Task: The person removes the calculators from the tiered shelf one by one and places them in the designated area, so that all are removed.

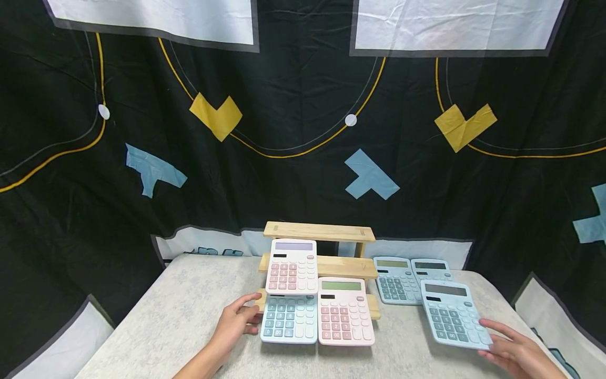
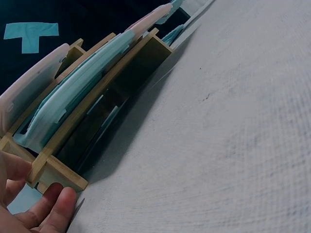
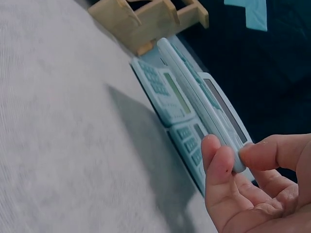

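My right hand (image 1: pixel 513 348) pinches a light-blue calculator (image 1: pixel 452 315) by its lower right edge. In the right wrist view, thumb and fingers (image 3: pixel 218 165) meet on its edge, and it is tilted above the table with a shadow underneath. My left hand (image 1: pixel 234 322) holds the left end of a stepped wooden rack (image 1: pixel 319 230), fingertips at its lower rail. On the rack, a white calculator with pink keys (image 1: pixel 292 267) stands on the upper step. Below it are a blue calculator (image 1: pixel 289 318) and a pink calculator (image 1: pixel 345 313), side by side.
Two more light-blue calculators, one on the left (image 1: pixel 396 281) and one partly covered (image 1: pixel 431 267), lie on the table right of the rack. The grey-white table (image 1: pixel 189 295) ends at a black printed cloth (image 1: pixel 293 189) behind.
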{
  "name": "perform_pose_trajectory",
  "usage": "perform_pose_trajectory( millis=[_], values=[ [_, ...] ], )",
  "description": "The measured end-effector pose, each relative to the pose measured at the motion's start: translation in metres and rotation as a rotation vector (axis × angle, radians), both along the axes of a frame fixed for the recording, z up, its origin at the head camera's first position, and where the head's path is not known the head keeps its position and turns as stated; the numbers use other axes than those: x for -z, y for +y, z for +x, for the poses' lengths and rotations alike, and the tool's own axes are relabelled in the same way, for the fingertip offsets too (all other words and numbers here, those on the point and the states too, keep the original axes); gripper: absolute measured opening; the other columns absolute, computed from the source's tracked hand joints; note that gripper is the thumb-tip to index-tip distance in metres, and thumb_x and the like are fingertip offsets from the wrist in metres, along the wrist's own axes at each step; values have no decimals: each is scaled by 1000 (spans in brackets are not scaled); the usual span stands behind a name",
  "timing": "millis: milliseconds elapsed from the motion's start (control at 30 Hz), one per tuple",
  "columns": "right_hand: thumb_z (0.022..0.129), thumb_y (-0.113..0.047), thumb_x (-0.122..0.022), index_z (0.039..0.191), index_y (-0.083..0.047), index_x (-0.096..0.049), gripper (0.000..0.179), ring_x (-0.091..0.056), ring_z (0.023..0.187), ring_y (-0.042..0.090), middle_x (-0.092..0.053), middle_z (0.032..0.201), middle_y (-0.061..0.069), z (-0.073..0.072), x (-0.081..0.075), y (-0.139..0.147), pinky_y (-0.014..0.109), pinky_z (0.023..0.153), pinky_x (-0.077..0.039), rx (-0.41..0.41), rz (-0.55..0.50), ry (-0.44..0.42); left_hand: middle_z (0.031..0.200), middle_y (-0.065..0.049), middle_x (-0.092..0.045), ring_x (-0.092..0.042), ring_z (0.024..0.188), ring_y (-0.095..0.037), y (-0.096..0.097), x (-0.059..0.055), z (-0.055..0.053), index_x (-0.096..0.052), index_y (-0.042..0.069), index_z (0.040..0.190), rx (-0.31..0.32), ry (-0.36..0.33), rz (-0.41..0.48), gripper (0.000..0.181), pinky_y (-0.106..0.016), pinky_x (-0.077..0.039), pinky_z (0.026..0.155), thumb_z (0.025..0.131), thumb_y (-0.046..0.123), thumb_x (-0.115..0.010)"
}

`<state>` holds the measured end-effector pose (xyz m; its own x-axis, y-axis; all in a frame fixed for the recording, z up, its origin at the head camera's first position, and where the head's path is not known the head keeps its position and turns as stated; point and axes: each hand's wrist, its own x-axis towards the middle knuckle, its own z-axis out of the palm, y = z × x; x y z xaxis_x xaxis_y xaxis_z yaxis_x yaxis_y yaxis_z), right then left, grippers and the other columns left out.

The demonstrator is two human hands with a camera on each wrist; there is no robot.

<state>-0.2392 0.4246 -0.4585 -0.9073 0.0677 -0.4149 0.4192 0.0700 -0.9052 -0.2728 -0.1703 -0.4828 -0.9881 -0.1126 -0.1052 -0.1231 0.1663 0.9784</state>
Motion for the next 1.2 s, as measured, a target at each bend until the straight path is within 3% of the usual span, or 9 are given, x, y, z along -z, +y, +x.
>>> perform_pose_trajectory(
  millis=[100,200,367,467,567,700,967,1200],
  values=[
    [95,0,-57,160,-2,-8,82,-61,103,25,-6,158,35,-1,5,6,33,97,-57,3,-7,-24,102,-12,-68,-66,84,-19,0,0,0,-56,6,140,1,2,2,43,-36,-61,71,100,18,-57],
    [93,1,-60,160,-1,-6,86,-61,101,24,-7,157,36,-1,10,12,34,97,-56,24,-20,-33,102,-11,-68,-66,84,-19,0,0,0,-56,6,140,1,2,3,43,-36,-61,71,100,18,-57],
    [90,4,-64,158,2,-11,87,-67,98,25,-52,130,31,-1,14,22,35,95,-57,58,-15,-36,101,-11,-68,-66,83,-19,0,0,0,-56,6,140,1,1,6,43,-36,-61,71,100,18,-57],
    [91,1,-62,158,3,-12,84,-69,97,25,-62,117,20,1,16,26,27,87,-58,39,26,-53,101,-11,-68,-67,83,-19,0,1,-1,-56,6,141,-1,0,1,43,-36,-61,71,100,18,-57],
    [93,-3,-60,158,2,-10,82,-71,96,24,-66,113,14,2,18,30,20,77,-54,15,60,-71,100,-11,-68,-67,84,-18,0,1,-2,-55,6,141,-1,-2,-8,43,-36,-61,71,100,19,-57],
    [94,-3,-58,157,2,-7,82,-72,94,23,-70,104,5,2,22,36,17,73,-52,8,64,-81,100,-11,-69,-67,84,-18,0,2,-3,-55,6,142,-1,-6,-16,44,-36,-61,71,100,20,-56],
    [95,0,-56,157,4,-9,77,-73,94,24,-70,100,6,0,25,40,18,75,-53,29,41,-84,102,-11,-69,-67,85,-18,-1,3,-4,-55,7,142,0,-10,-18,44,-36,-61,71,101,21,-56],
    [96,-9,-57,158,2,-7,80,-66,80,16,-70,94,4,-4,26,40,16,64,-46,34,149,-93,101,-11,-68,-66,85,-19,0,3,-2,-55,7,142,1,-11,-14,44,-36,-61,72,101,22,-56]
  ],
)
